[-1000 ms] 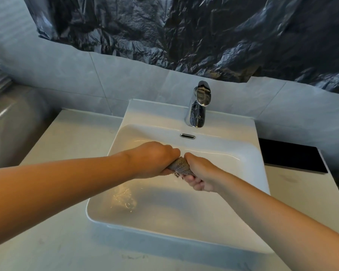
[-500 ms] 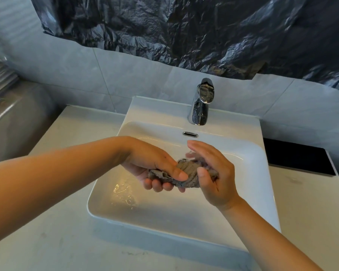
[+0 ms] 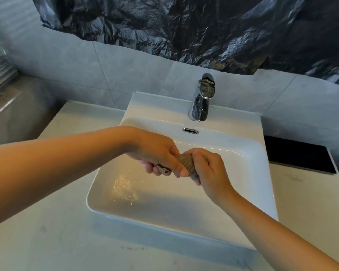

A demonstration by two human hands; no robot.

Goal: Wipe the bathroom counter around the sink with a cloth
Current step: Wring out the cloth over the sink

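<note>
While above sink (image 3: 267,184), cloth (image 3: 186,162) between grips (image 3: 155,151) (image 3: 211,171)

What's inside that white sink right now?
Water droplets lie on the sink floor; an overflow slot sits in its back wall. The left hand and right hand grip a cloth above, hiding the middle.

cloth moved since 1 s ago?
No. The cloth still hangs over the sink just in front of the overflow slot, gripped by the left hand and right hand; it only loosened and bunched again.
</note>
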